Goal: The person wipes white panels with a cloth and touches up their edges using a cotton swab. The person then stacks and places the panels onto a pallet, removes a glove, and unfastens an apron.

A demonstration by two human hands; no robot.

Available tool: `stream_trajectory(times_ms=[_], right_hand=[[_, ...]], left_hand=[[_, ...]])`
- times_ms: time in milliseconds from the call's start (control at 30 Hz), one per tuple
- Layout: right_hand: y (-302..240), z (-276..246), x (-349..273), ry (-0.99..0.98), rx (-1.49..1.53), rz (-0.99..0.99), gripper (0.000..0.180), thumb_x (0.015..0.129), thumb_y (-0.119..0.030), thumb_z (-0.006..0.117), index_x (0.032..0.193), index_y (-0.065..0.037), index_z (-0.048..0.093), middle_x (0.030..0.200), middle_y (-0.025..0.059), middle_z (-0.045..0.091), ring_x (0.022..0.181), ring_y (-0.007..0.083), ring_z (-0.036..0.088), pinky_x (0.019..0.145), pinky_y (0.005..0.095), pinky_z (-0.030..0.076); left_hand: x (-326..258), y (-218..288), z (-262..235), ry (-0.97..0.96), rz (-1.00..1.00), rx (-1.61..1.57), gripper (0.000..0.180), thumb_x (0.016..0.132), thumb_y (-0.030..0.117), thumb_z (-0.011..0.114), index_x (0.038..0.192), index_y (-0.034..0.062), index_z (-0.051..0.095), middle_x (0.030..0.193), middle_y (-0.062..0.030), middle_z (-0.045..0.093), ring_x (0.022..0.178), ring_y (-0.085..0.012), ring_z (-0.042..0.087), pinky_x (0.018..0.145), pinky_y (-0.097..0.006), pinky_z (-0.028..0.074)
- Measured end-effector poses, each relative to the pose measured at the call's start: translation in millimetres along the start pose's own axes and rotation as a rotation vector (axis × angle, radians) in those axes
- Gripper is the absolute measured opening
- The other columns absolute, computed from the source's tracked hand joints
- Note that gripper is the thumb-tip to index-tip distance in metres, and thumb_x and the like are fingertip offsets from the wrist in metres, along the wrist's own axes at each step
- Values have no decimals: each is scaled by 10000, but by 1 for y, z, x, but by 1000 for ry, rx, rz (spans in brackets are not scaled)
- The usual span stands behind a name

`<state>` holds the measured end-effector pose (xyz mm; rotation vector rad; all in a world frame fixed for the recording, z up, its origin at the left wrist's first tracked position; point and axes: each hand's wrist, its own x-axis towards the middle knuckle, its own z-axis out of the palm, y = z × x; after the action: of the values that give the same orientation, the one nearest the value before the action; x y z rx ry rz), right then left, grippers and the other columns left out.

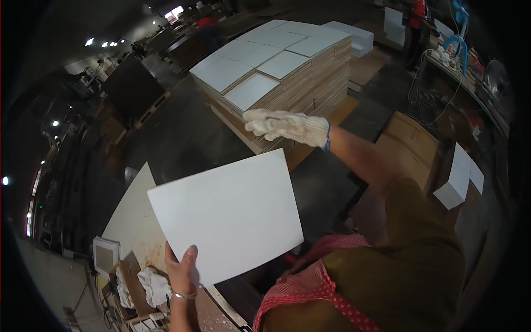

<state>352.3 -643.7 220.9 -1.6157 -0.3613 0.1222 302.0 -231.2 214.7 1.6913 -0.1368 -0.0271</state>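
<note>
A white rectangular board (232, 216) is tilted up before me. My left hand (181, 272), bare with a bracelet at the wrist, grips its lower left edge, thumb on the white face. My right hand (287, 127) wears a cream knitted glove with a blue cuff edge. It is raised beyond the board's top edge, fingers stretched out to the left, holding nothing. Behind that glove stands a big stack of white-topped boards (318, 74) with brown edges. Whether the glove touches the stack's near corner I cannot tell.
At lower left are a pale board (130, 216), white rags (155, 286) and a small white-framed panel (106, 255). Brown cardboard (406, 146) and a white block of panels (456, 177) lie at right. Two people work farther back, near a blue fan (460, 39) and beyond the stack.
</note>
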Motion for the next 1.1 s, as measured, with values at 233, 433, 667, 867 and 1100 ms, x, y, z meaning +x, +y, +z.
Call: stream_trajectory(times_ms=[233, 433, 667, 867, 1100], right_hand=[[-27, 26, 41, -389, -355, 469, 667, 772, -309, 714, 1288, 27, 457, 1120, 154, 632, 943, 212, 630, 846, 297, 491], [101, 4, 9, 45, 377, 373, 569, 796, -323, 698, 1214, 26, 532, 1126, 142, 629, 926, 198, 630, 833, 314, 507], [142, -54, 6, 283, 491, 214, 627, 736, -317, 767, 1180, 56, 528, 1129, 186, 610, 1094, 268, 583, 937, 344, 481], [177, -110, 10, 614, 555, 366, 607, 735, -308, 725, 1199, 24, 520, 1073, 121, 622, 959, 206, 626, 826, 331, 530], [231, -125, 106, 928, 902, 361, 405, 890, -235, 545, 1223, -6, 519, 1159, 73, 596, 1041, 174, 584, 875, 306, 498]], left_hand=[[133, 49, 23, -428, 130, 374, 445, 727, 207, 783, 1034, -14, 549, 908, -67, 619, 851, -132, 566, 782, -273, 457], [277, 42, 94, -1010, -63, 497, 589, 743, 361, 767, 1144, -12, 550, 975, -79, 626, 885, -132, 582, 795, -266, 467], [412, -37, 154, -928, 190, 448, 557, 875, 459, 584, 1253, 57, 507, 1094, -64, 597, 1040, -135, 533, 887, -274, 425], [376, -178, 139, -799, -590, -278, 843, 862, 713, 255, 1465, 131, 159, 1386, -146, 394, 1241, -330, 412, 961, -514, 379], [386, -174, 245, -796, -809, -483, 544, 909, 209, 594, 1342, 50, 305, 1203, -129, 516, 998, -208, 567, 806, -329, 517]])
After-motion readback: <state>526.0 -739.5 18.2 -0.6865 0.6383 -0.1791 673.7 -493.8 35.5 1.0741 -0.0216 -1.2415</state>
